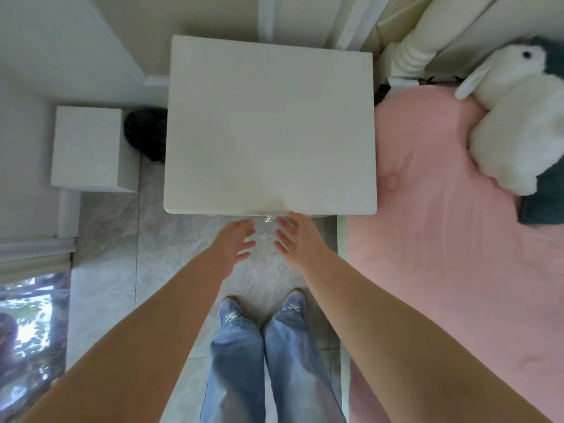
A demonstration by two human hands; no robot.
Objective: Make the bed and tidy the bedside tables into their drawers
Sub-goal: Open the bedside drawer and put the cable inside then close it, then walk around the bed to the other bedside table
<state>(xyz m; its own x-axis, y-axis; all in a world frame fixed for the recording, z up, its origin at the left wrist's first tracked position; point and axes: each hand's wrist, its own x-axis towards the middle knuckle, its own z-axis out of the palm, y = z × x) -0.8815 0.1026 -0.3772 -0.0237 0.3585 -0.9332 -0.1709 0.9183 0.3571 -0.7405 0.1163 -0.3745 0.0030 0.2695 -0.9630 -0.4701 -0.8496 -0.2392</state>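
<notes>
Bedside table [270, 126]: white, its tabletop lies just beyond the fingers of both hands; the front edge is right above the fingertips.
Drawer knob [269, 219]: small and shiny, under the front edge of the tabletop, between the two hands, very near the fingertips of both. The drawer front itself is hidden under the tabletop.
Left hand [236, 241]: fingers [248, 232] straight and a little spread, pointing toward the knob; it holds nothing.
Right hand [294, 236]: fingers [282, 238] also straight and loose, pointing toward the left hand; it holds nothing. Its upper edge is at the table's front edge; I cannot tell if it touches.
Bed [442, 239]: to the right of the right hand, covered with a pink sheet.
Toy rabbit [515, 117]: white, lies on the bed, far right of the fingers, partly on a dark green pillow [541, 206].
White box [87, 148]: on the floor, well to the left of the left hand.
Feet [262, 306]: in blue shoes and jeans, below the hands on the pale floor.
</notes>
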